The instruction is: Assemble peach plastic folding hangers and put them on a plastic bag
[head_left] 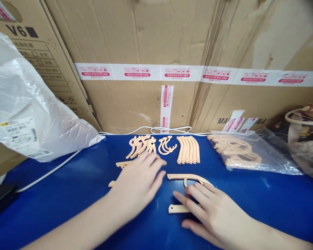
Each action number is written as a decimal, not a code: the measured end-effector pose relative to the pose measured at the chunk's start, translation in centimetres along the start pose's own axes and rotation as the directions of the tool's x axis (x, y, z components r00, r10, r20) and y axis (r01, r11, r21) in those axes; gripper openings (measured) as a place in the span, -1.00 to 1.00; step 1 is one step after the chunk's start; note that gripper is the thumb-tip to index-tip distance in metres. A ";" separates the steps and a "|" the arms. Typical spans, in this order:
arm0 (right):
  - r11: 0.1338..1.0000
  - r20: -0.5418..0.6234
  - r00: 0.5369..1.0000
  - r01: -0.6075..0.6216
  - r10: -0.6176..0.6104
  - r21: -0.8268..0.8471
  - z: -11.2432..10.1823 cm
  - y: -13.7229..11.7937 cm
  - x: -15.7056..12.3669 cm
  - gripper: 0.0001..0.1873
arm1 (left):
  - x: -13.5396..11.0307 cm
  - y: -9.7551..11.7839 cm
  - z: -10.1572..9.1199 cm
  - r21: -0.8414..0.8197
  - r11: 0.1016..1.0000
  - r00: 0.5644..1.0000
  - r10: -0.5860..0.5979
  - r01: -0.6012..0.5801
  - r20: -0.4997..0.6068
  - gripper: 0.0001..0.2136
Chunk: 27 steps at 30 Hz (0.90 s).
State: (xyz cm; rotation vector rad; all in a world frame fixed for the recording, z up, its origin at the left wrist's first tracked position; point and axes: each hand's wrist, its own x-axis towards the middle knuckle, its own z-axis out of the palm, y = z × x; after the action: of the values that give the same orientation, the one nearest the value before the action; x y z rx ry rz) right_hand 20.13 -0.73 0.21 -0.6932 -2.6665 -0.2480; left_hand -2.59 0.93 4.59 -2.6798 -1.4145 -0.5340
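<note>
Strips [188, 150] lie lined up on the table [75, 211], apparently sorted; the pile [141, 144] beyond the left hand [137, 177] looks unsorted. That hand's fingers are loosely open, visibly holding nothing; the right hand [212, 205] spreads over two bars [181, 176], its grip unclear.

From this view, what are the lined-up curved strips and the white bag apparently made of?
The curved strips look like smooth, unpainted wood, given their even pale tan, though no grain shows. The white bag seems glossy plastic: crinkles, slight sheen.
</note>
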 end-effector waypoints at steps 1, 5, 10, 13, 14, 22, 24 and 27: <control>1.000 0.002 1.000 0.011 -0.011 -0.002 0.3 -0.1 0.1 -0.61 | 1.1 -0.7 -0.1 0.072 0.996 0.997 -0.063 0.059 0.052 -0.81; 0.997 0.039 0.996 0.079 -0.078 -0.025 1.1 0.0 0.3 -0.78 | 5.5 -3.2 1.0 0.222 0.953 0.965 -0.236 0.207 0.117 -0.76; 0.984 0.006 0.984 0.178 -0.178 -0.024 0.6 0.4 0.4 -0.75 | 8.7 -4.5 3.0 0.255 0.929 0.937 -0.312 0.267 0.155 -0.77; 0.981 -0.020 0.981 0.192 -0.192 0.000 0.1 0.7 0.3 -0.72 | 9.3 -4.5 3.3 0.259 0.923 0.921 -0.339 0.285 0.192 -0.70; 0.982 -0.013 0.982 0.190 -0.189 0.016 0.0 0.7 0.3 -0.72 | 9.4 -4.5 3.3 0.259 0.921 0.916 -0.345 0.289 0.204 -0.71; 0.985 0.055 0.984 0.166 -0.168 0.038 0.2 0.7 -0.1 -0.80 | 9.9 -4.3 2.6 0.228 0.920 0.899 -0.371 0.320 0.235 -0.71; 0.991 0.052 0.991 0.124 -0.127 0.060 0.5 0.8 -0.3 -0.77 | 9.7 -4.7 2.0 0.208 0.920 0.898 -0.375 0.331 0.230 -0.76; 0.994 0.051 0.996 0.071 -0.076 0.086 0.7 1.0 -0.4 -0.73 | 9.0 -5.9 0.5 0.183 0.910 0.886 -0.407 0.372 0.223 -0.73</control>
State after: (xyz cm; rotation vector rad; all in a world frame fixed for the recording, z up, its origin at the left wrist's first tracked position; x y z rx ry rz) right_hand 20.76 0.15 -0.57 -0.5847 -2.7394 -0.1376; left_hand -2.60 11.58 6.53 -2.4282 -2.0038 -0.0974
